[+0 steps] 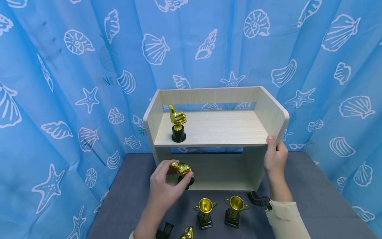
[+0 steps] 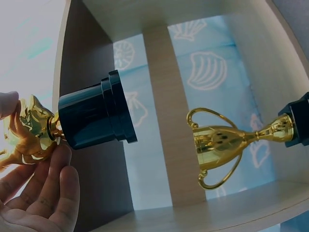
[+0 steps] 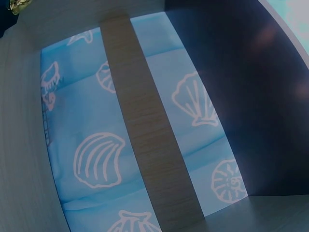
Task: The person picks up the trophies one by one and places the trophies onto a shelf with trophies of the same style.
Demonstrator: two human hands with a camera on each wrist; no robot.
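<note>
In the head view, my left hand (image 1: 168, 186) holds a gold thumbs-up trophy (image 1: 182, 168) with a black base, in front of the lower compartment's left part. Thumb and fingers pinch its gold top in the left wrist view, where the black base (image 2: 96, 111) points toward the compartment. My right hand (image 1: 275, 157) grips the right side panel of a pale wooden shelf (image 1: 215, 145), thumb at the middle board's front corner. Another thumbs-up trophy (image 1: 178, 124) stands upright on the upper board's left. The right wrist view shows the shelf's back slat (image 3: 140, 116), not the hand.
Two gold cup trophies, a left one (image 1: 205, 212) and a right one (image 1: 234, 210), stand on the grey table (image 1: 119, 199) before the shelf. Another gold piece (image 1: 188, 233) is cut off at the bottom edge. A blue shell-print curtain (image 1: 191, 43) hangs behind.
</note>
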